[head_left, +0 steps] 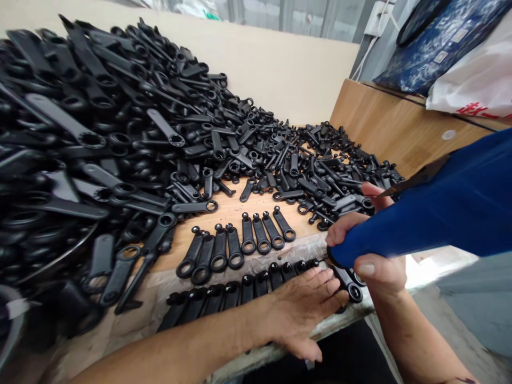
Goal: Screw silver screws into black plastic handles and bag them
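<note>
1. Left hand (308, 306) lies open across the front row of black levers (232, 296) (even pressure should keep them straight).
2. Right hand (386, 274) grips the blue tool (404, 226), tip near that row's end.

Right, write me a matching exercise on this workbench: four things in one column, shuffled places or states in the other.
Column one
1. Left hand
2. Right hand
3. White bag
4. Big heap of black pieces

Column two
A. At the upper right, bearing red print
B. Laid over the front row of black parts
C. Piled up on the left side
D. Wrapped around the blue object

Pairs: 1-B, 2-D, 3-A, 4-C
</note>
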{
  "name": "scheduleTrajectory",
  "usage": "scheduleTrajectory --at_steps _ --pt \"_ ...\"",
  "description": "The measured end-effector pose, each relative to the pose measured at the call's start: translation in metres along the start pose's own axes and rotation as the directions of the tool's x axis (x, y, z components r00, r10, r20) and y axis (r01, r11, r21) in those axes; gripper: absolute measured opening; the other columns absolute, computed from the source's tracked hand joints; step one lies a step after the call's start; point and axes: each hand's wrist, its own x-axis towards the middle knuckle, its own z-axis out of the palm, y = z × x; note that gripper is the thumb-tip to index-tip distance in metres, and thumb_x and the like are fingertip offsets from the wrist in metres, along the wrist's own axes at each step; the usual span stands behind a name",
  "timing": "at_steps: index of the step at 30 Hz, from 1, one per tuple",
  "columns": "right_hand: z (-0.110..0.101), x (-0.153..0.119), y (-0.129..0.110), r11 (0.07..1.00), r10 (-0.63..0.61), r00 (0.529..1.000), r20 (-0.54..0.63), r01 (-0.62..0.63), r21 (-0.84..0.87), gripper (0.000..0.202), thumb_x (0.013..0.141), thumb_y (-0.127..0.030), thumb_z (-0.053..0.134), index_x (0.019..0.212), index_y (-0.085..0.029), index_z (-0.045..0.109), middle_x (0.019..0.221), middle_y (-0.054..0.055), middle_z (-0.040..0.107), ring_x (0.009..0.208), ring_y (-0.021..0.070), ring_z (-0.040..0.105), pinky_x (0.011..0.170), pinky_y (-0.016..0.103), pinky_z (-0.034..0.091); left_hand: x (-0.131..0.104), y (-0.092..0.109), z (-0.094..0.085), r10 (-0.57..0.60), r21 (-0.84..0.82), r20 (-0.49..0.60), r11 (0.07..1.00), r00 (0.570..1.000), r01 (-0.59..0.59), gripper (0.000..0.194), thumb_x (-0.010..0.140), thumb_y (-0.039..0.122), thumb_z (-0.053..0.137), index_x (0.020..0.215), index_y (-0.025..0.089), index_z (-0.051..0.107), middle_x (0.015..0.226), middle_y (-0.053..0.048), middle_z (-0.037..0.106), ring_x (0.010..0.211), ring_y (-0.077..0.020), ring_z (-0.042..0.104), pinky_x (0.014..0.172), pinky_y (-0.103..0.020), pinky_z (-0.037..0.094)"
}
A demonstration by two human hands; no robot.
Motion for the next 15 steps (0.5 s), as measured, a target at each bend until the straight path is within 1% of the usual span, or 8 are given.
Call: scheduleTrajectory --at_steps 1,3,6,9,12,15 --pt "0.0 -0.001 0.0 1.0 0.001 1.0 0.01 -0.001 -0.005 0.093 0.057 -0.037 0.078 0.135 -0.03 0.027 0.072 0.0 0.061 0.062 0.0225 0.057 0.06 0.039 0.046 0.0 0.0 -0.001 -0.001 0.0 0.003 1.0 1.0 0.001 0.101 0.069 0.064 0.051 0.142 0.012 0.004 0.146 -0.016 0.02 0.135 -0.035 0.013 0.11 -0.049 0.011" --pt "-0.001 -0.002 0.001 1.0 0.015 1.0 0.027 -0.015 -0.018 0.092 0.058 -0.037 0.078 0.135 -0.031 0.026 0.073 0.0 0.061 0.064 0.023 0.057 0.061 0.039 0.047 0.0 -0.002 0.001 0.005 -0.009 0.0 1.0 1.0 -0.005 0.101 0.067 0.068 0.05 0.143 0.017 0.007 0.148 -0.012 0.017 0.135 -0.037 0.011 0.11 -0.052 0.01" --pt "0.0 -0.004 0.004 0.999 0.034 0.999 0.017 -0.033 -0.031 0.091 0.06 -0.038 0.077 0.135 -0.031 0.026 0.074 0.0 0.06 0.064 0.023 0.057 0.062 0.039 0.047 -0.003 -0.005 0.007 0.017 -0.019 -0.025 1.0 1.0 -0.018 0.098 0.067 0.072 0.045 0.143 0.022 0.006 0.15 -0.008 0.013 0.136 -0.0368 0.006 0.11 -0.053 0.009" --pt "0.001 -0.004 0.005 0.999 0.036 0.999 -0.013 -0.037 -0.036 0.094 0.059 -0.039 0.077 0.136 -0.029 0.024 0.073 0.001 0.06 0.064 0.0232 0.057 0.062 0.04 0.047 -0.005 -0.006 0.011 0.019 -0.003 -0.032 1.0 0.999 -0.019 0.099 0.067 0.073 0.044 0.143 0.022 0.008 0.149 -0.008 0.016 0.136 -0.0357 0.007 0.11 -0.051 0.009" --pt "0.002 -0.004 0.004 0.999 0.019 1.0 -0.021 -0.02 -0.033 0.097 0.058 -0.039 0.077 0.137 -0.027 0.021 0.072 0.0 0.06 0.064 0.0231 0.057 0.062 0.04 0.047 -0.005 -0.005 0.01 0.013 0.003 -0.034 1.0 0.999 -0.013 0.1 0.066 0.074 0.043 0.143 0.021 0.009 0.149 -0.009 0.017 0.135 -0.0359 0.009 0.11 -0.051 0.01" --pt "0.002 -0.003 0.005 0.999 0.019 1.0 -0.021 -0.02 -0.043 0.096 0.058 -0.038 0.077 0.136 -0.027 0.023 0.072 0.0 0.06 0.064 0.0232 0.058 0.061 0.04 0.047 -0.005 -0.005 0.01 0.01 -0.008 -0.042 1.0 0.999 -0.01 0.1 0.066 0.075 0.042 0.143 0.021 0.009 0.148 -0.01 0.018 0.135 -0.036 0.012 0.11 -0.05 0.011"
